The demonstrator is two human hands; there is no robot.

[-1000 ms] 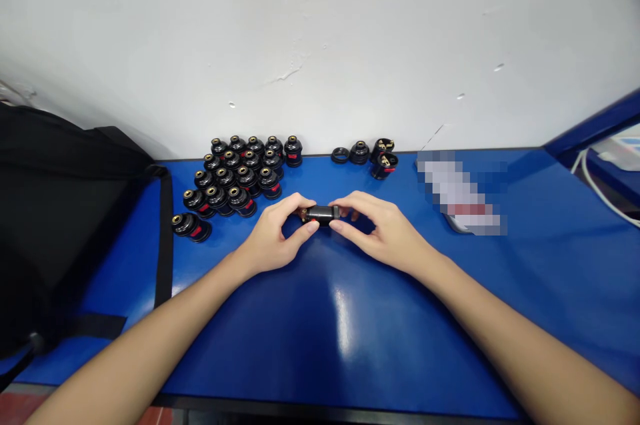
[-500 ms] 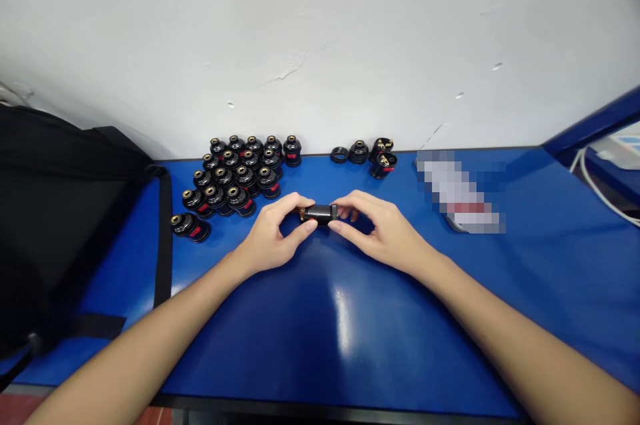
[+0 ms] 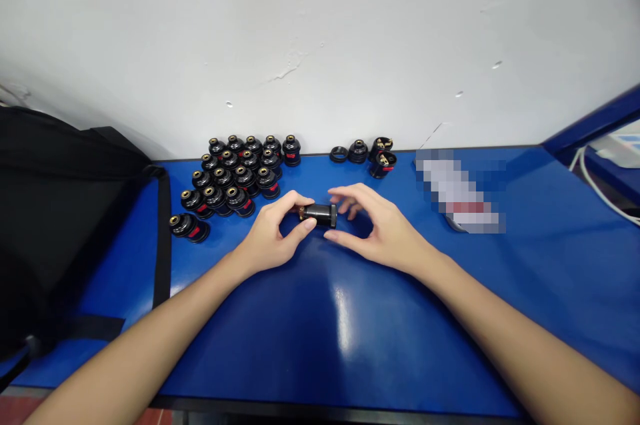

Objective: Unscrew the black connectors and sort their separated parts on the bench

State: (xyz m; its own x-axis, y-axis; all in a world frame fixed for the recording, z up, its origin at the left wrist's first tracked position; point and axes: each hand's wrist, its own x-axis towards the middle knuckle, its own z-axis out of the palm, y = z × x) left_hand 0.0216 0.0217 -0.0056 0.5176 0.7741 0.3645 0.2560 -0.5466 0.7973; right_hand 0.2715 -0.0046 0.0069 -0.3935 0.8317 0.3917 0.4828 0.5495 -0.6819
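Observation:
My left hand pinches a black lamp holder between thumb and fingers, lying sideways above the table. Brass contacts show at its left end, partly covered by my fingers. A ribbed ring sits at its right end. Around that end my right hand is open, thumb and fingers spread on either side of the ring and apart from it.
Several black lamp holders with red labels stand in rows at the back left. A loose ring, a cap and two socket bodies stand near the wall. A black bag lies left; a blurred-out item lies right.
The fingers and thumb of my right hand have spread away from the ring end of the lamp holder. My left hand keeps its grip in nearly the same place.

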